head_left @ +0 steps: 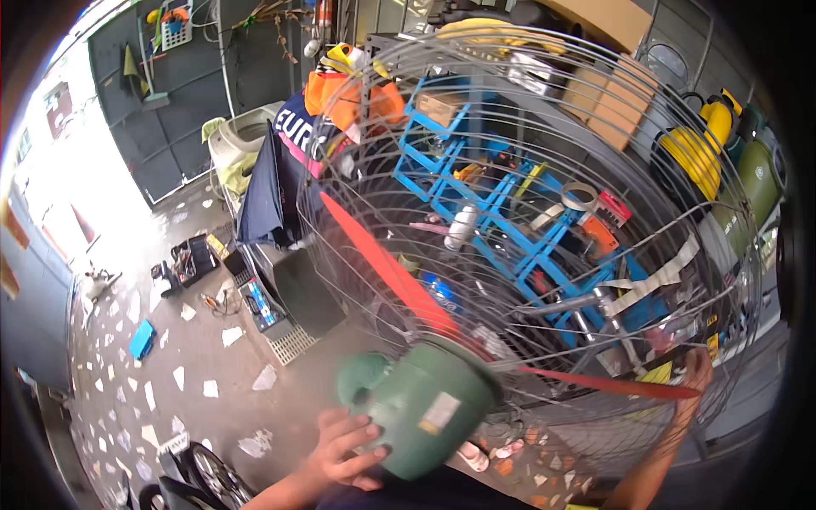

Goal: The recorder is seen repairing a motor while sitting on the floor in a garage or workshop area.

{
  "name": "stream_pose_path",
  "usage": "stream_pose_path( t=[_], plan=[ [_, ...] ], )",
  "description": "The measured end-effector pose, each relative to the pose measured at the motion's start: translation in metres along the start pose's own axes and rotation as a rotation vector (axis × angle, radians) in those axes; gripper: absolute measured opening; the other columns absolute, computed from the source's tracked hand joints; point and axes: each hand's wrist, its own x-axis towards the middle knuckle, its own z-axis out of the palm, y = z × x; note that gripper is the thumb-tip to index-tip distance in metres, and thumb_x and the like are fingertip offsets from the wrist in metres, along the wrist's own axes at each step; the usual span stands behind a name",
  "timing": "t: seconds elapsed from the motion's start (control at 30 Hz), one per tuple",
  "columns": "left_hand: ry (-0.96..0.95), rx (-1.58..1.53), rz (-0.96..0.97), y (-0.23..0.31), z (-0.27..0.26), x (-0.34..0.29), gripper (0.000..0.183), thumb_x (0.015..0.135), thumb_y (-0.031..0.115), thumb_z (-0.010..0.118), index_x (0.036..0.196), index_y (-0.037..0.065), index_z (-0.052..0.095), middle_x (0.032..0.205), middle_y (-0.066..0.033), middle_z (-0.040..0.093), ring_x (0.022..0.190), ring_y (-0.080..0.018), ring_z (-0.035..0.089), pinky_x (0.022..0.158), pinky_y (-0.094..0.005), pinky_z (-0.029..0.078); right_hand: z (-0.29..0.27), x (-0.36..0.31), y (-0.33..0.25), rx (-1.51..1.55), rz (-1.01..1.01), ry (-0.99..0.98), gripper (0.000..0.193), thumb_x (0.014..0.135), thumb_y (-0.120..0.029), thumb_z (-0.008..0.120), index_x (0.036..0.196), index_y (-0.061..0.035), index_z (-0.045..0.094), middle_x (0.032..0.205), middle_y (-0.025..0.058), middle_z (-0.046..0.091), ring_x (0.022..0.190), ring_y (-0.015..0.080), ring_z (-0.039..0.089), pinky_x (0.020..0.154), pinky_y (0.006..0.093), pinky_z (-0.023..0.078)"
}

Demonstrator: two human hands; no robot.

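Note:
A large fan fills the middle and right of the view, with a round grey wire guard, red blades and a green motor housing that bears a pale label. My left hand grips the near left side of the housing, fingers curved against its surface. At the far right, by the tip of a red blade, my right hand is closed at the rim of the guard; wires and the blade partly cover its fingers.
Through the wires show blue open bins with tools, tape and small parts. On the speckled floor at left lie a blue box and an open toolbox. A wheel stands at lower left. A coiled yellow hose hangs at right.

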Motion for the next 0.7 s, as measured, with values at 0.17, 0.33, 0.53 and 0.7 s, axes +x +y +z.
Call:
stream_pose_path(
  t=[0.17,0.33,0.53,0.7],
  plan=[
    [0.045,0.006,-0.147,-0.098,-0.092,-0.021,0.034,0.075,0.004,0.077,0.108,0.003,0.068,0.106,-0.0162,0.071,0.087,-0.0347,0.073,0.074,-0.0461,0.055,-0.097,-0.291,0.118,-0.619,0.314,0.745,0.051,0.112,-0.022,0.053,0.159,-0.0022,0.053,0.105,0.0113,0.071,0.088,0.0202,0.068,0.079,0.0379,0.060],
    [0.017,0.132,-0.490,-0.144,-0.163,-0.033,0.009,0.088,-0.002,0.069,0.097,-0.002,0.070,0.075,-0.0126,0.070,0.062,-0.0249,0.067,0.058,-0.0327,0.051,0.097,-0.479,0.009,-0.918,0.615,-0.020,0.050,0.110,-0.026,0.055,0.156,-0.0052,0.055,0.104,0.0113,0.074,0.087,0.0215,0.070,0.079,0.0356,0.060],
    [-0.196,0.067,-0.778,-0.237,-0.200,-0.122,0.018,0.095,0.015,0.073,0.083,0.002,0.068,0.053,-0.0038,0.055,0.045,-0.0120,0.053,0.048,-0.0286,0.037,0.325,-0.570,-0.165,-0.643,0.446,-0.785,0.042,0.107,-0.026,0.057,0.144,-0.0072,0.065,0.101,0.0117,0.076,0.090,0.0236,0.071,0.084,0.0380,0.059],
    [-0.157,0.145,-0.868,-0.294,-0.194,-0.180,0.028,0.092,0.025,0.079,0.080,0.003,0.067,0.051,-0.0057,0.052,0.043,-0.0181,0.050,0.048,-0.0339,0.039,0.425,-0.573,-0.186,-0.262,0.243,-1.379,0.037,0.105,-0.027,0.059,0.134,-0.0089,0.073,0.099,0.0120,0.079,0.093,0.0254,0.073,0.089,0.0401,0.058]
  ],
)
